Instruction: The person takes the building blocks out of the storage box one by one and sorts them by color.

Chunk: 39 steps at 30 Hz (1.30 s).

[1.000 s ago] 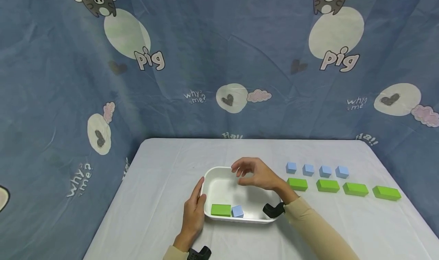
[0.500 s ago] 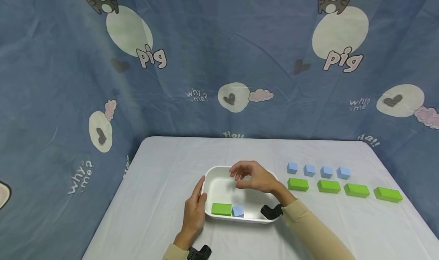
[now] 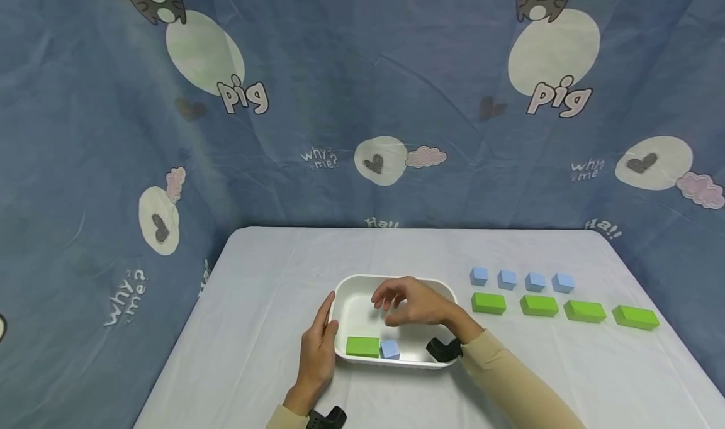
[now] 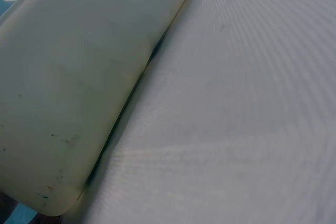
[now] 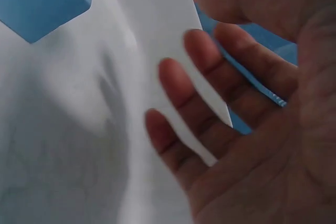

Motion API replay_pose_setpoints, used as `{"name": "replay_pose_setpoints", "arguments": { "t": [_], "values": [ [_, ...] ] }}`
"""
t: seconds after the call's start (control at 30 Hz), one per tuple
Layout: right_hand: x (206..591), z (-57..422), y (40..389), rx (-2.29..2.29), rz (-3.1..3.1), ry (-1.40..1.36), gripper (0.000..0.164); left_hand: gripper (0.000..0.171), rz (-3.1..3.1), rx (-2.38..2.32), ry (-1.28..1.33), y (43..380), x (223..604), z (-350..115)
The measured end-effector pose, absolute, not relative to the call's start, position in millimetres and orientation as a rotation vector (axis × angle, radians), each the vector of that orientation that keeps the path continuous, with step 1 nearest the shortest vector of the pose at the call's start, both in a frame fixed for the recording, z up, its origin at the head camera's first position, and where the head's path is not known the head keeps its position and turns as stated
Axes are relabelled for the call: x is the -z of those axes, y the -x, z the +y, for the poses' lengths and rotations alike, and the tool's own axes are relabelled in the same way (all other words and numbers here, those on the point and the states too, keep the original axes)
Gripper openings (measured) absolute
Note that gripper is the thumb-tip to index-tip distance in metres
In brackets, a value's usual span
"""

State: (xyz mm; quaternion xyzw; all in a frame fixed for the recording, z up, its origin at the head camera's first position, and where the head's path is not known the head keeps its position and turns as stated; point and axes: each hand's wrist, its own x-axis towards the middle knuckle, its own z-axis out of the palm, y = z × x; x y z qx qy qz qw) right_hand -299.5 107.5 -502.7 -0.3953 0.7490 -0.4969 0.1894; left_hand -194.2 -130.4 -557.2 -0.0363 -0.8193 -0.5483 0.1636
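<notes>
A white tray (image 3: 416, 353) stands on the table, holding a green block (image 3: 362, 346) and a small blue cube (image 3: 389, 350) side by side along its near wall. My left hand (image 3: 318, 353) rests against the tray's left side, its fingers straight along the outer wall and the thumb by the rim. That outer wall (image 4: 79, 77) fills much of the left wrist view, where the hand is mostly hidden. Over the inside of the tray hovers my right hand (image 3: 416, 302), fingers loosely bent and apart. In the right wrist view nothing lies between its fingers, and the blue cube (image 5: 47, 1) is at upper left.
Right of the tray, several blue cubes (image 3: 535, 282) form a row. Several green blocks (image 3: 539, 306) line up just in front of them. A white cloth (image 3: 272, 278) covers the table. Behind it hangs a blue printed curtain (image 3: 317, 102).
My right hand has dropped a little over the tray, toward the near side and slightly left. The left hand and the blocks keep their places; the head view shifts slightly.
</notes>
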Motion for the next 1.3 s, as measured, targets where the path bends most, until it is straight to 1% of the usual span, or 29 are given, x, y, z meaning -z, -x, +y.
{"name": "replay_pose_setpoints", "arguments": {
  "t": [0.17,0.3,0.47,0.63,0.8,1.03,1.13,1.3],
  "values": [
    [503.0,105.5,299.0,1.249,2.035,1.187,0.045,0.052,-2.328,1.568,0.123,192.9,556.6,-133.6],
    [503.6,103.7,297.5,1.156,1.978,1.173,0.047,0.052,-2.330,1.565,0.124,192.3,556.4,-135.7],
    [504.8,101.5,297.3,1.096,1.930,1.149,0.046,0.052,-2.331,1.564,0.121,191.3,556.5,-138.1],
    [506.9,99.9,296.1,1.049,1.869,1.195,0.046,0.051,-2.332,1.570,0.120,190.2,556.8,-140.5],
    [508.3,103.2,294.8,0.980,1.842,1.253,0.050,0.051,-2.313,1.611,0.092,189.4,558.8,-137.7],
    [505.4,114.2,295.5,0.920,1.865,1.257,0.057,0.051,-2.341,1.598,0.122,193.0,558.5,-128.9],
    [505.0,113.2,296.4,0.923,1.862,1.262,0.056,0.052,-2.346,1.562,0.106,193.5,557.6,-130.0],
    [506.8,111.9,297.4,0.924,1.855,1.231,0.050,0.053,-2.343,1.565,0.109,193.6,557.5,-131.0]
  ]
}}
